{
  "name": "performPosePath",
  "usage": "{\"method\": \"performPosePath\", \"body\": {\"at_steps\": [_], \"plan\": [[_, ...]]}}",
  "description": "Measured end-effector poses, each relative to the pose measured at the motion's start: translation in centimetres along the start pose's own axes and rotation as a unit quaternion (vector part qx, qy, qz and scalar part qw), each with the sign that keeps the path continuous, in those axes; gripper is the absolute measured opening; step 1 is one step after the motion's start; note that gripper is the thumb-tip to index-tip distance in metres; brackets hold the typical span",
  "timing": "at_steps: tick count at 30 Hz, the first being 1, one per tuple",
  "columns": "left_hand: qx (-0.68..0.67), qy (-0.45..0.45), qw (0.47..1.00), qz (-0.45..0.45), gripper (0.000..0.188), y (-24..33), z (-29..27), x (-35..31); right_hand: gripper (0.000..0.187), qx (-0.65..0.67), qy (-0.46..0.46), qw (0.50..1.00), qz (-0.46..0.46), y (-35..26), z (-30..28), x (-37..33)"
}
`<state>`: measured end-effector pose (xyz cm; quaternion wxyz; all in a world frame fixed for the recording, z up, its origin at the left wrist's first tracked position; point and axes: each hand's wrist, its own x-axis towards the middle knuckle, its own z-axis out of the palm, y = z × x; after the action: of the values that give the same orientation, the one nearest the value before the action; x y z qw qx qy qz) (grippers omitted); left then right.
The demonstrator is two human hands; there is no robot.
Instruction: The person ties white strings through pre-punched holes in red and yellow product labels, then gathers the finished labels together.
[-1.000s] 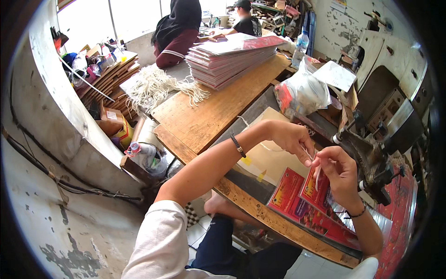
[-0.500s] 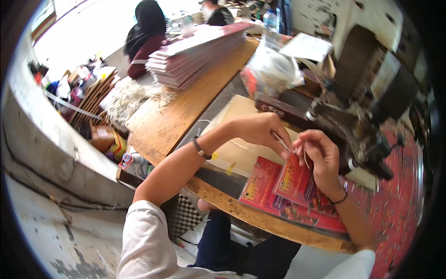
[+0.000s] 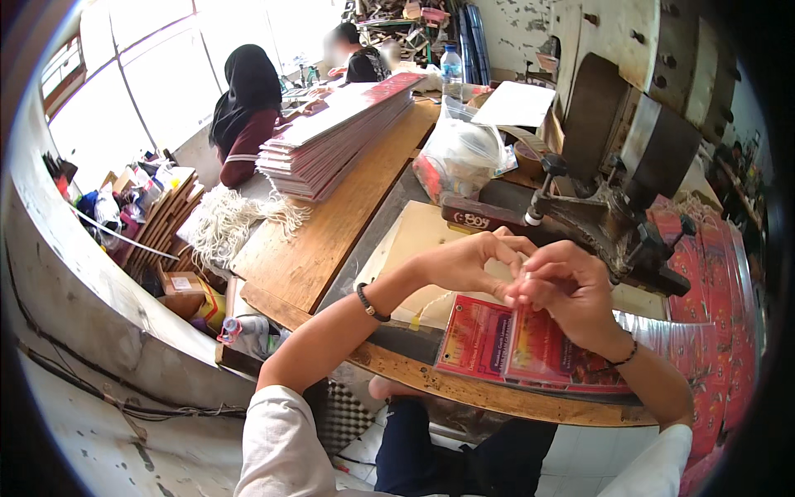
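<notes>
My left hand (image 3: pixel 480 263) and my right hand (image 3: pixel 571 290) meet over the table edge, fingertips pinched together. A short bit of white string (image 3: pixel 527 277) shows between them; most of it is hidden by the fingers. Just below hangs the corner of a red printed card (image 3: pixel 538 348) in clear plastic, slightly raised, over another red card (image 3: pixel 472 335) with a punched hole at its corner. Whether the string passes through the upper card's hole cannot be seen.
A metal press-like machine (image 3: pixel 613 211) stands at right, beside many red printed sheets (image 3: pixel 704 290). Farther back are a plastic bag (image 3: pixel 464 149), a bottle (image 3: pixel 451 73) and a tall stack of cards (image 3: pixel 331 141). A bundle of white strings (image 3: pixel 240 219) lies at left, near a seated person (image 3: pixel 244 116).
Both hands have drawn closer, the right fingers now curled against the left fingertips. The string ends that showed earlier are mostly covered. The view has tilted up, showing more of the room.
</notes>
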<state>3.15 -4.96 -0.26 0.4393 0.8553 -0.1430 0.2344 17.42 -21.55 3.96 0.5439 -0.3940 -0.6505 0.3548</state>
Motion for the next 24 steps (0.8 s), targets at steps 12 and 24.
{"method": "performPosePath", "body": {"at_steps": [12, 24], "plan": [[-0.366, 0.073, 0.904, -0.209, 0.028, 1.3, 2.2, 0.3, 0.015, -0.065, 0.005, 0.995, 0.080, 0.4, -2.6, -1.1], [-0.098, -0.127, 0.968, -0.194, 0.054, 1.1, -0.2, -0.3, 0.030, -0.176, 0.006, 0.984, 0.037, -3.6, -3.3, -0.6]]}}
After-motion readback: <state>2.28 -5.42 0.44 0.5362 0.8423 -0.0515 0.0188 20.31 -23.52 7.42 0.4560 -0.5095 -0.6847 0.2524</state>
